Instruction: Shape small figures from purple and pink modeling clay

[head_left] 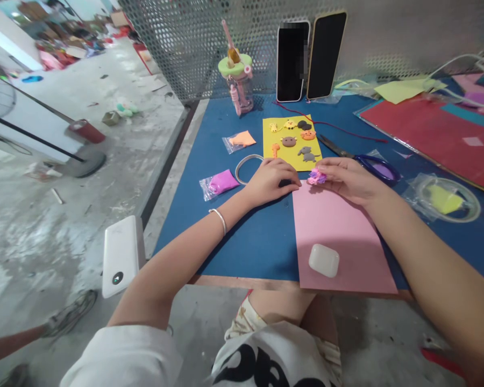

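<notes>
My left hand [275, 180] lies on the blue table, palm down with loosely bent fingers. Its fingertips touch the upper left corner of a pink sheet [336, 220]. Between the thumb and fingers of my right hand [349, 178] is a small lumpy pink and purple clay piece [317, 176], just over the sheet's top edge. A white rounded case [324, 260] rests on the lower part of the sheet. Right behind my hands lies a yellow card [271, 156] bearing several small clay animals, among them a brown head [289, 142] and a grey elephant [307, 155].
Left of the card are bagged orange clay [242, 139], bagged magenta clay [222, 182] and a tape roll [237, 171]. Blue-handled scissors [377, 166] lie beyond my right hand. Two phones [292, 62] and a lidded cup [242, 88] stand along the perforated panel [185, 48].
</notes>
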`<state>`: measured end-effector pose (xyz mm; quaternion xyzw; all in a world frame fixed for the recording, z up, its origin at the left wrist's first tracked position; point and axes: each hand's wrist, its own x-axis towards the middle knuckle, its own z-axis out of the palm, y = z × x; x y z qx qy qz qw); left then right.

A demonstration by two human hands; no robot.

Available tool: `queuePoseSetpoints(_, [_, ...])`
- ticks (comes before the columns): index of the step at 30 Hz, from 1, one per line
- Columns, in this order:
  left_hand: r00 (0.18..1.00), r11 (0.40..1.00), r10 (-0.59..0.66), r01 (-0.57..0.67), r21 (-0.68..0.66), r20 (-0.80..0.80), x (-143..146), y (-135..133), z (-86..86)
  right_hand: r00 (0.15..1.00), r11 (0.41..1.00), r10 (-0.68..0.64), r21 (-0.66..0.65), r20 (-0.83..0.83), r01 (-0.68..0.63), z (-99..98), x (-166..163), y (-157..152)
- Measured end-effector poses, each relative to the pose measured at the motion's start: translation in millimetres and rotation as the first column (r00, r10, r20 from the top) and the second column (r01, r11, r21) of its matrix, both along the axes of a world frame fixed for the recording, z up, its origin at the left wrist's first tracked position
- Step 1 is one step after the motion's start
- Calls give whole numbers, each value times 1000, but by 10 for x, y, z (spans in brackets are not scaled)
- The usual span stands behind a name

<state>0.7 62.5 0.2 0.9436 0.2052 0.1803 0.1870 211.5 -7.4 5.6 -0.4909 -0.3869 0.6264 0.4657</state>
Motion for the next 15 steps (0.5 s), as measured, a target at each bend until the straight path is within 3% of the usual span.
queuePoseSetpoints(12, [993, 996, -59, 66, 63, -101, -148, -23, 25, 1000, 1000, -21, -13, -14, 21, -8, 5, -2])
queuePoseSetpoints(15, [995, 995, -13, 23, 101, -99, -191, -68, 57, 999, 1000, -9, -12, -35, 9, -3, 6, -5])
